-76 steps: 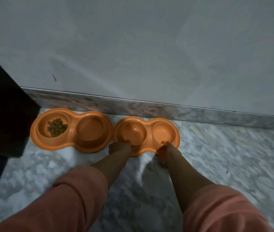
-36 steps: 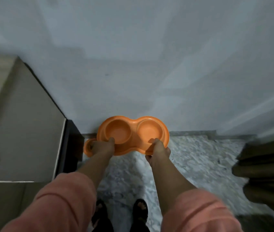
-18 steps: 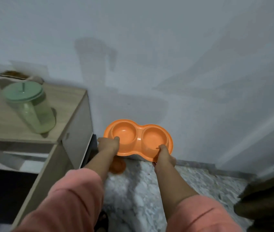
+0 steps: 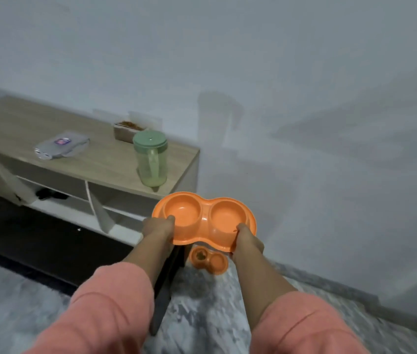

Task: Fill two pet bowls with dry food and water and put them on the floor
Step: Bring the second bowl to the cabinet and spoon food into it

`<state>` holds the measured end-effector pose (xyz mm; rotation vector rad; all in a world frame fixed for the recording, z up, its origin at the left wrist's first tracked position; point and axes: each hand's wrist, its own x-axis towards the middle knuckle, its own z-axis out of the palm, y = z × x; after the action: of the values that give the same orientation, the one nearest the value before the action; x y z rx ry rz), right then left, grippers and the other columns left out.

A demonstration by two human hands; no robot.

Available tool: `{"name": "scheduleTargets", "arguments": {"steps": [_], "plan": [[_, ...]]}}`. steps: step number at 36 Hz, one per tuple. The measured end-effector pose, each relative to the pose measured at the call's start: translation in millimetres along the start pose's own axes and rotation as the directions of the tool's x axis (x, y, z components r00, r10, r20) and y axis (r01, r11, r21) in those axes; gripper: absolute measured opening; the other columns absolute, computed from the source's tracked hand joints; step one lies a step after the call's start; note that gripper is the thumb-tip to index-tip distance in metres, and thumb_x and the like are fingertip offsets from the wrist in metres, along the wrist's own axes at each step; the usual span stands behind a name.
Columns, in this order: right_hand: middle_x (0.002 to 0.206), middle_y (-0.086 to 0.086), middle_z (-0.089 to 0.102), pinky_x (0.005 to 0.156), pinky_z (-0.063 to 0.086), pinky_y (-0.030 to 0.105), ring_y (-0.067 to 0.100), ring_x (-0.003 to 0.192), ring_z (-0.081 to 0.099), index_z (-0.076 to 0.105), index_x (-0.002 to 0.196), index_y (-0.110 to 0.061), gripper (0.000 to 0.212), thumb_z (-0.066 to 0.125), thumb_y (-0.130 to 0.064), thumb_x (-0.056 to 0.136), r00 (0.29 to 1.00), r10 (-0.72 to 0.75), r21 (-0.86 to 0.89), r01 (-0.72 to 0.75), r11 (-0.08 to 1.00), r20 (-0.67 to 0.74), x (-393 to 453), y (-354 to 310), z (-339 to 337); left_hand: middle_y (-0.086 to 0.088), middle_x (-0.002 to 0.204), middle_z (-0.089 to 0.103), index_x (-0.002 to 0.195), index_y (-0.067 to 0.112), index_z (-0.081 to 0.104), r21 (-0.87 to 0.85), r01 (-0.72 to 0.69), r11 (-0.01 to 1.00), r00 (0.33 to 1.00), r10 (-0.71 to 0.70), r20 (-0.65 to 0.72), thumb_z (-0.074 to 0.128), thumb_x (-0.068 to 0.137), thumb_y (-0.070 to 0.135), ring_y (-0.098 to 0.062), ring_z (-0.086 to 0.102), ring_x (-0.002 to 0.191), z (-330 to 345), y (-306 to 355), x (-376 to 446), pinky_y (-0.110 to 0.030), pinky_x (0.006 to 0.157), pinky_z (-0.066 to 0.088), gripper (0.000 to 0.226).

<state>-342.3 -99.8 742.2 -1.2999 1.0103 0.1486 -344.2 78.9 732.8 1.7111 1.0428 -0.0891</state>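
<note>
Now carrying empty bowl (image 4: 203,221) above floor (image 4: 202,315) beside counter (image 4: 95,159), both hands' fingers (image 4: 170,218) clamped on near rim; next, probably set down by jug (image 4: 150,159) and food box (image 4: 125,130) for filling.

Orange double bowl (image 4: 203,218); green-lidded jug (image 4: 150,159); floor (image 4: 202,315) seemingly grey-marbled.

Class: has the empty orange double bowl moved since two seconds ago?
Yes. The empty double bowl rose off the floor, now beside the cabinet top.
</note>
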Motion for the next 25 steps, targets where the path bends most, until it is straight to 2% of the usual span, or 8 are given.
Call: {"name": "scheduleTargets", "arguments": {"steps": [6, 11, 16, 21, 23, 25], "plan": [[0.097, 0.018, 0.049, 0.082, 0.054, 0.055, 0.04, 0.09, 0.057, 0.042, 0.122, -0.009, 0.063, 0.073, -0.028, 0.071, 0.998, -0.038, -0.064, 0.041, 0.997, 0.047, -42, 24, 44, -0.023, 0.123, 0.059, 0.131, -0.004, 0.045, -0.053, 0.005, 0.999, 0.999, -0.007, -0.04, 0.062, 0.086, 0.037, -0.041, 0.063, 0.103, -69, -17, 17, -0.047, 0.086, 0.056, 0.063], [0.11, 0.02, 0.054, 0.078, 0.055, 0.052, 0.038, 0.088, 0.055, 0.042, 0.121, -0.009, 0.062, 0.072, -0.028, 0.071, 0.997, -0.023, -0.123, 0.033, 0.992, 0.079, -72, 50, 90, -0.025, 0.127, 0.056, 0.13, -0.007, 0.045, -0.041, -0.012, 0.999, 0.996, 0.008, -0.084, 0.06, 0.091, 0.03, -0.04, 0.057, 0.113, -124, -25, 38, -0.045, 0.093, 0.053, 0.056], [0.103, 0.017, 0.05, 0.085, 0.052, 0.055, 0.035, 0.087, 0.05, 0.038, 0.125, -0.011, 0.063, 0.07, -0.027, 0.074, 0.996, -0.02, -0.06, 0.025, 0.998, 0.084, -101, 86, 149, -0.023, 0.132, 0.05, 0.134, -0.002, 0.039, -0.027, -0.005, 1.0, 0.997, 0.002, -0.083, 0.062, 0.088, 0.033, -0.04, 0.055, 0.115, -187, -31, 73, -0.046, 0.094, 0.052, 0.063], [0.101, 0.017, 0.053, 0.083, 0.053, 0.055, 0.039, 0.088, 0.057, 0.042, 0.123, -0.012, 0.065, 0.072, -0.029, 0.068, 0.998, -0.004, -0.042, 0.006, 0.999, 0.062, -142, 120, 218, -0.023, 0.126, 0.055, 0.13, -0.003, 0.043, 0.012, -0.058, 0.998, 0.995, 0.059, -0.086, 0.061, 0.089, 0.031, -0.039, 0.057, 0.112, -260, -29, 119, -0.045, 0.093, 0.053, 0.055], [0.099, 0.016, 0.052, 0.084, 0.053, 0.055, 0.04, 0.091, 0.058, 0.042, 0.123, -0.012, 0.062, 0.072, -0.027, 0.071, 0.997, -0.017, -0.019, 0.019, 1.0, 0.072, -156, 125, 239, -0.023, 0.121, 0.059, 0.126, -0.003, 0.047, 0.02, -0.09, 0.996, 0.993, 0.091, -0.079, 0.061, 0.089, 0.031, -0.038, 0.059, 0.107, -282, -26, 137, -0.042, 0.089, 0.054, 0.052], [0.09, 0.013, 0.051, 0.083, 0.054, 0.054, 0.036, 0.081, 0.057, 0.043, 0.123, -0.012, 0.059, 0.071, -0.028, 0.073, 0.996, -0.043, -0.012, 0.044, 0.999, 0.077, -165, 129, 259, -0.023, 0.117, 0.062, 0.123, -0.004, 0.051, 0.035, -0.112, 0.993, 0.991, 0.114, -0.065, 0.06, 0.089, 0.032, -0.036, 0.062, 0.094, -300, -24, 154, -0.036, 0.081, 0.053, 0.05]]}}
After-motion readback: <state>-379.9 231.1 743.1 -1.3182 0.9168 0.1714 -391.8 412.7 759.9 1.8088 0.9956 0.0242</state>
